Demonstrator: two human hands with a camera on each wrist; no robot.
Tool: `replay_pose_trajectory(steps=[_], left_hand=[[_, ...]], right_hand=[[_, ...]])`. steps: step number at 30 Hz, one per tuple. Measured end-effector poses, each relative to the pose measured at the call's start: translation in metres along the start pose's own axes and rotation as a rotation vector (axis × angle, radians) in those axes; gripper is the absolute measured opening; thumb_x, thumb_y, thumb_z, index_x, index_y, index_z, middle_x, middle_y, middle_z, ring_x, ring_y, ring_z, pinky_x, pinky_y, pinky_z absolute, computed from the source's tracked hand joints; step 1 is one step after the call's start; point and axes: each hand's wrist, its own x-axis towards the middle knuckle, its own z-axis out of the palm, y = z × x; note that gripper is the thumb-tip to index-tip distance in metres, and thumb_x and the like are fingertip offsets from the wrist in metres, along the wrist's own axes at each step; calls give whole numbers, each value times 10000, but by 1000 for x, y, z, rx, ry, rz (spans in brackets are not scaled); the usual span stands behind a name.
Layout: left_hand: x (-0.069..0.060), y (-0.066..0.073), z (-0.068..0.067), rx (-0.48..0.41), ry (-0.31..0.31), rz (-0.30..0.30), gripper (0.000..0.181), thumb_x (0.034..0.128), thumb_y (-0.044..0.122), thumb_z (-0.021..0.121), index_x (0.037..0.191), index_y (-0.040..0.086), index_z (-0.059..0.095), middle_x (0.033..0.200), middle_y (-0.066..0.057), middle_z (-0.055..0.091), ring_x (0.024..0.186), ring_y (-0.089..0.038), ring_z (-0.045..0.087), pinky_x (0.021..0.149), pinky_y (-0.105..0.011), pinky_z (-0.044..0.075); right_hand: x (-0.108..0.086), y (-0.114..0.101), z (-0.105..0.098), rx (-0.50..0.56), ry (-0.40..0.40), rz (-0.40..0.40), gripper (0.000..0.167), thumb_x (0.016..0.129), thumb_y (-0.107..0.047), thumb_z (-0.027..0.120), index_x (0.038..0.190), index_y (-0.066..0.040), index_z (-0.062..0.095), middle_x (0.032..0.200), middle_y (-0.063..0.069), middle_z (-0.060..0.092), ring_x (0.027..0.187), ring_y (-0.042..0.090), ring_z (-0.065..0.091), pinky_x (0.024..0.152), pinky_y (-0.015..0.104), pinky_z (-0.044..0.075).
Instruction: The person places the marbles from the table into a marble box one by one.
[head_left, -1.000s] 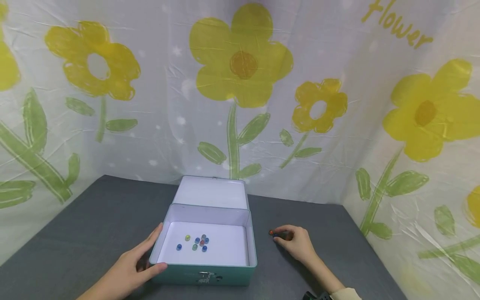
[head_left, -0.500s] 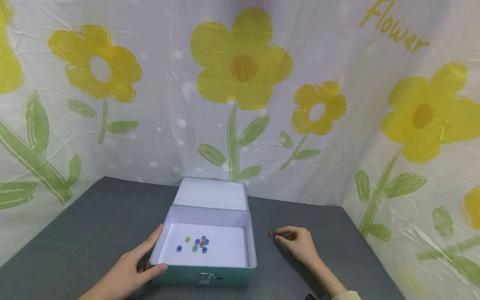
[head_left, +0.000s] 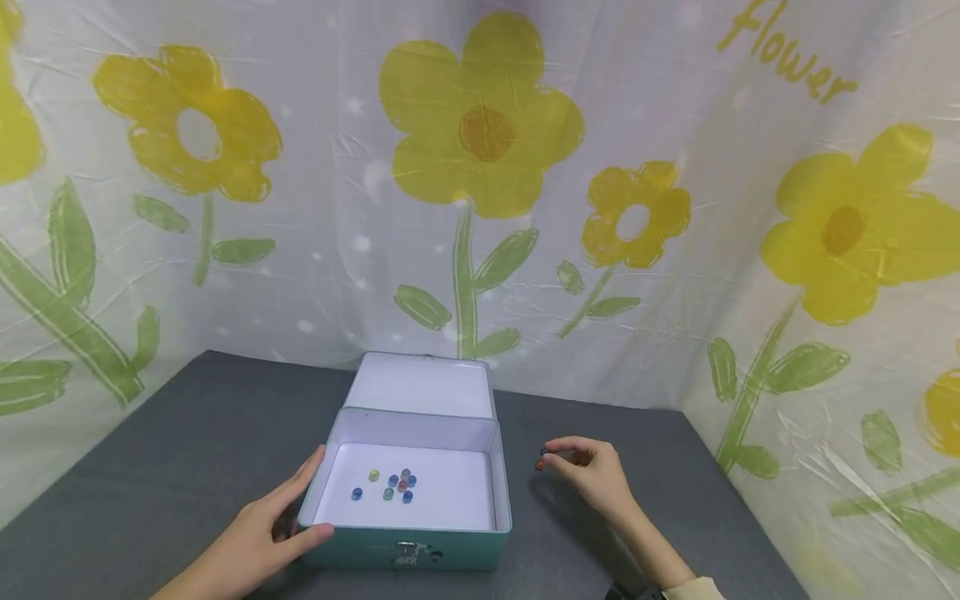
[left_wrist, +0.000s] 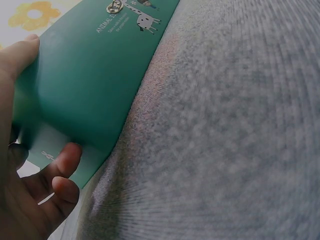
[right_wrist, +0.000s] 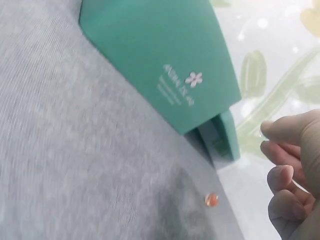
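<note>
A green tin box [head_left: 405, 548] with a white inside stands with its lid [head_left: 422, 385] tipped back. Several glass marbles, among them a yellow-green marble [head_left: 374, 475] and a red marble [head_left: 402, 485], lie on its floor, mostly left of centre. My left hand [head_left: 255, 533] grips the box's front left corner, thumb on the front and fingers along the side. To the right of the box, my right hand [head_left: 596, 479] pinches a dark blue marble [head_left: 544, 452] above the table. An orange marble [right_wrist: 212, 200] lies on the cloth below; the blue one cannot be made out in the right wrist view.
A dark grey cloth covers the table [head_left: 195, 433]. Behind and on both sides hangs a white curtain [head_left: 315, 250] printed with yellow flowers. The raised lid stands close to the back curtain.
My right hand has taken hold of the dark blue marble and raised it off the cloth, moving slightly left and away from me. The left hand keeps its place on the box.
</note>
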Motion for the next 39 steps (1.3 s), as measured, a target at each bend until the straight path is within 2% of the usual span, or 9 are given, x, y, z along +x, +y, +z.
replay_pose_trajectory(steps=[4, 8, 16, 20, 23, 25, 28, 33, 39], left_hand=[[0, -1, 1, 19, 17, 7, 939, 976, 360, 787, 1713, 225, 222, 1728, -163, 272, 959, -33, 509, 633, -235, 436], [-1, -2, 1, 9, 25, 15, 934, 974, 347, 791, 1712, 234, 230, 1727, -156, 276, 977, -38, 513, 631, -236, 438], [0, -2, 0, 11, 20, 12, 935, 973, 357, 791, 1712, 244, 230, 1721, -171, 281, 938, -24, 505, 636, -238, 436], [1, -1, -1, 17, 24, 24, 930, 974, 356, 790, 1711, 244, 233, 1718, -178, 284, 997, -27, 511, 652, -238, 448], [1, -1, -2, 23, 26, 29, 927, 978, 357, 785, 1711, 244, 230, 1715, -185, 286, 1015, -41, 519, 659, -238, 453], [0, 0, -2, 32, 29, 31, 926, 977, 365, 785, 1711, 244, 233, 1714, -183, 290, 1042, -54, 512, 664, -236, 451], [0, 0, -3, 30, 34, 40, 927, 974, 361, 789, 1710, 234, 239, 1715, -182, 293, 961, -17, 510, 645, -235, 441], [-2, 0, -2, 3, 33, 49, 924, 976, 339, 789, 1710, 235, 238, 1715, -187, 293, 711, -31, 442, 620, -238, 425], [-3, -1, 0, -16, 24, 44, 927, 976, 334, 789, 1712, 240, 233, 1713, -188, 293, 676, -39, 437, 617, -237, 433]], right_hand=[[3, -7, 5, 37, -9, -18, 172, 942, -148, 822, 1090, -59, 819, 903, 228, 789, 524, 164, 533, 566, 212, 343], [7, -11, 13, 50, 0, -51, 167, 934, -125, 827, 1086, -56, 824, 842, 224, 769, 583, 263, 622, 572, 217, 362], [15, -26, 30, 81, -3, -108, 191, 927, -122, 835, 1091, -25, 820, 761, 191, 709, 571, 92, 531, 542, 232, 416], [21, -34, 38, 103, -1, -113, 183, 927, -125, 836, 1088, -40, 825, 678, 67, 637, 543, 50, 420, 519, 220, 370], [25, -40, 44, 114, 1, -117, 165, 923, -117, 838, 1073, -49, 832, 692, 16, 637, 550, 45, 392, 530, 214, 334], [28, -43, 49, 126, -2, -121, 159, 919, -103, 838, 1065, -41, 832, 755, 40, 690, 561, 46, 400, 547, 217, 333], [31, -49, 56, 130, 0, -129, 148, 917, -94, 839, 1052, -35, 833, 823, 96, 737, 563, 45, 405, 555, 214, 336], [36, -58, 67, 137, -9, -149, 140, 923, -99, 835, 1053, -46, 835, 723, 228, 652, 553, 47, 395, 542, 213, 333], [38, -65, 80, 155, -40, -168, 138, 927, -104, 833, 1053, -50, 840, 745, 349, 624, 548, 51, 418, 540, 215, 356]])
